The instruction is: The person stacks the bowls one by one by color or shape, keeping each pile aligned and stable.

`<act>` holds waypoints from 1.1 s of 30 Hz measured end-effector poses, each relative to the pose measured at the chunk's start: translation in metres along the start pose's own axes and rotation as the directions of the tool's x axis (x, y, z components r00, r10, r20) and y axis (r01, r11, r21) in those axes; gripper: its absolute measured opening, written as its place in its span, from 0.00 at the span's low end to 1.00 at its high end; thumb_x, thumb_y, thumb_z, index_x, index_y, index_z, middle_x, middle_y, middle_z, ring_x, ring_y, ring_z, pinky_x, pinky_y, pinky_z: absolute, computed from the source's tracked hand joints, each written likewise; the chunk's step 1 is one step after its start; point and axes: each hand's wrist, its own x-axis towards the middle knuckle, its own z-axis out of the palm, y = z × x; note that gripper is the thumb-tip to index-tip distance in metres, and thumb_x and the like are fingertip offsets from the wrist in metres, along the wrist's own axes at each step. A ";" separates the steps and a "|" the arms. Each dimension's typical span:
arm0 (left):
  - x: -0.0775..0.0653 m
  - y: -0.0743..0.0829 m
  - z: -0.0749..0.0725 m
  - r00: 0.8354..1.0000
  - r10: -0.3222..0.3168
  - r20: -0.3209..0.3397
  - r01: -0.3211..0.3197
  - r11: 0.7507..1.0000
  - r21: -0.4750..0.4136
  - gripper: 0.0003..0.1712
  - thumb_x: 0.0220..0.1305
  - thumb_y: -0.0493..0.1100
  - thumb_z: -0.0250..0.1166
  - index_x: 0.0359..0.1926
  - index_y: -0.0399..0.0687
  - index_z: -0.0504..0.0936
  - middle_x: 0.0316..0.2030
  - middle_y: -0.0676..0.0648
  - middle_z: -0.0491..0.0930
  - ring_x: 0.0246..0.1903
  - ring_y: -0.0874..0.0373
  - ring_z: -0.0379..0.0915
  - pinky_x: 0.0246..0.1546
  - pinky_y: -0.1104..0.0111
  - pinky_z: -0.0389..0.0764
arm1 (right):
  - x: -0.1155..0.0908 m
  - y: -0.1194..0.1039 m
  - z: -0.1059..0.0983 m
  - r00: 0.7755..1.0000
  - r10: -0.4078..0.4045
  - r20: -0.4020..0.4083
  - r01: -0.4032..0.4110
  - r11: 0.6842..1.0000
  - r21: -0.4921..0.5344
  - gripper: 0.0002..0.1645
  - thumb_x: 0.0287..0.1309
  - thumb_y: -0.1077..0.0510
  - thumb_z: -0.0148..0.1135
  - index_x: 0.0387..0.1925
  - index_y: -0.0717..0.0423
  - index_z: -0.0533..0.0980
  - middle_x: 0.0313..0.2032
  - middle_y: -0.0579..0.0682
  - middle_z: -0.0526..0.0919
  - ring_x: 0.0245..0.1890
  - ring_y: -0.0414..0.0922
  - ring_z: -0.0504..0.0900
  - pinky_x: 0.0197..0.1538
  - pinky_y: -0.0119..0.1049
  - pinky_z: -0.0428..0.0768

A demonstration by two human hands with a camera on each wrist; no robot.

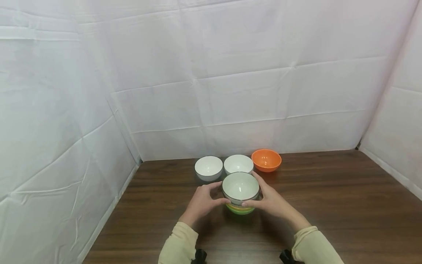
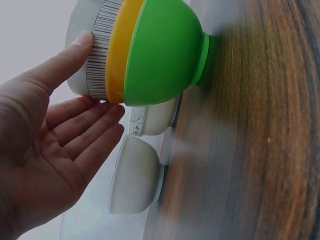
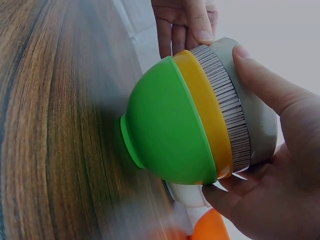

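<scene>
A stack of nested bowls stands on the wooden table. Its lowest is a green bowl point(image 1: 240, 211), resting on its foot. Inside that sits a yellow-orange bowl point(image 2: 119, 55), then a bowl with dark vertical stripes point(image 3: 227, 102). Uppermost is a whitish bowl point(image 1: 240, 186) with a dark rim. My left hand point(image 1: 204, 201) holds this top bowl from the left, thumb on the near side and fingers round toward the far side. From the right, my right hand point(image 1: 273, 200) grips the same bowl, its thumb near the rim of the striped one and its lower fingers beside the stack.
Behind the stack stand a white bowl point(image 1: 208, 167) on the left, another white bowl point(image 1: 238, 163) in the middle and an orange bowl point(image 1: 266, 160) on the right. White cloth point(image 1: 230, 99) hangs along the back and both sides of the brown table point(image 1: 329, 205).
</scene>
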 end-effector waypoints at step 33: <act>0.000 0.001 -0.001 0.998 0.031 0.049 -0.027 0.996 -0.090 0.39 0.50 0.51 0.73 0.62 0.41 0.73 0.52 0.41 0.83 0.50 0.53 0.78 0.54 0.53 0.81 | -0.001 0.004 -0.005 0.999 -0.018 0.031 0.016 0.997 0.079 0.63 0.45 0.45 0.74 0.74 0.52 0.45 0.70 0.63 0.57 0.68 0.60 0.57 0.66 0.68 0.59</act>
